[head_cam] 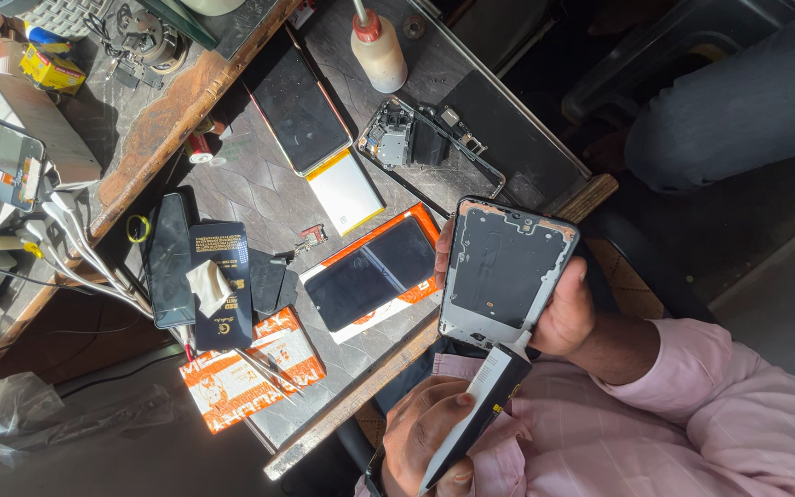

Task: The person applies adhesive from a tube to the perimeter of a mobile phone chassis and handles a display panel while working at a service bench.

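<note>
My right hand (568, 317) holds a bare phone frame (503, 271), grey and black inside with an orange-tinted rim, tilted up over the near edge of the workbench; its fingers wrap around from behind. My left hand (420, 433), with a watch at the wrist, grips a slim white and black tool (485, 405). The tool's tip touches the frame's lower edge.
On the stone workbench (250, 184) lie a black phone on an orange box (374, 269), a white and yellow battery (344, 191), a dark screen panel (296, 106), an opened phone with circuit boards (416, 138), a squeeze bottle (377, 51) and white cables (66, 239). Another person's trouser leg (738, 101) is at the upper right.
</note>
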